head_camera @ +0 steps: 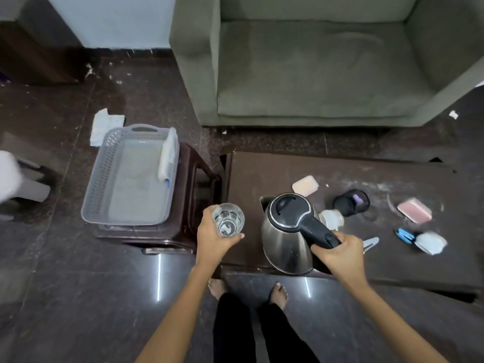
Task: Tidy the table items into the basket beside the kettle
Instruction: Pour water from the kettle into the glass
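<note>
head view: left hand (212, 235) has its fingers wrapped round a clear glass (228, 219), held upright off the left end of the table (262, 169), between the table and the basket (125, 182). glass looks empty or near empty, hard to tell. right hand (337, 251) has its fingers curled round the black handle of the steel kettle (286, 233); kettle is at the table's near left corner, lid closed, can't tell if it is lifted or resting.

basket is grey, perforated, sits on a dark stool (193, 179) left of the table, well apart from the kettle. inside it only a whitish wrapped item (167, 158) leaning against the right wall; the rest of its floor shows bare.

left on the table: a pale pink pad (305, 183) behind the kettle, a black round case (351, 202) with something lilac in it, a small whitish jar (332, 218) just beside the kettle handle, a pink block (414, 209), a blue clip-like thing (404, 235) touching a white packet (430, 242), a metal tool (370, 242) partly hidden by the right hand.

judgement: task is early. one item in, glass probably next to go in, about seven items left on the table.
</note>
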A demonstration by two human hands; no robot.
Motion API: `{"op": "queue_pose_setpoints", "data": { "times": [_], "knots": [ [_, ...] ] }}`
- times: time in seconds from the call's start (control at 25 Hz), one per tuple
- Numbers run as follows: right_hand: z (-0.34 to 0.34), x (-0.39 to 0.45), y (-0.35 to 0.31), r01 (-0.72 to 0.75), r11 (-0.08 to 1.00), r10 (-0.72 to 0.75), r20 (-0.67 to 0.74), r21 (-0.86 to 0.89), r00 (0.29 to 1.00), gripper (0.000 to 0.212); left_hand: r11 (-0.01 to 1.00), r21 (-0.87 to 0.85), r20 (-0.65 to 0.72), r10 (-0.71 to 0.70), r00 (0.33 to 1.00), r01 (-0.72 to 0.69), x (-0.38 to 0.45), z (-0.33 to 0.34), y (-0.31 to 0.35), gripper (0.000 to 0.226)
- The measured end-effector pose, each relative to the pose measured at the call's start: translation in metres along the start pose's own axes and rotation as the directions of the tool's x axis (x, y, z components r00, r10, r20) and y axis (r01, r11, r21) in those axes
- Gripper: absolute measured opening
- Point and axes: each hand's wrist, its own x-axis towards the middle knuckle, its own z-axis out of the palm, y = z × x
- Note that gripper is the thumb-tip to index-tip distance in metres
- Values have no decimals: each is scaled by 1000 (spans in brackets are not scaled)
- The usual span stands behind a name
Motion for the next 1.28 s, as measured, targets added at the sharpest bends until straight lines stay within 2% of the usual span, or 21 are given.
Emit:
{"op": "queue_pose_setpoints", "data": {
  "times": [0.16,0.4,0.88,1.04,1.28],
  "knots": [
    [-5,-8,40,-21,998,21,0,58,1000,34,997,74,88,-15,996,9,-6,54,-16,89],
    [14,-14,87,-27,998,28,-10,62,1000,35,990,144,184,-19,983,-7,-4,103,-56,88],
    [41,-48,136,-120,992,123,-73,51,990,41,974,216,331,-6,944,-70,6,141,-105,96],
    [45,-52,146,-110,994,110,-66,10,992,36,976,213,363,-36,931,-45,13,151,-113,99],
    [51,-46,149,-96,994,92,-68,-53,993,39,975,206,388,-3,922,-84,18,152,-121,101]
  ]
}}
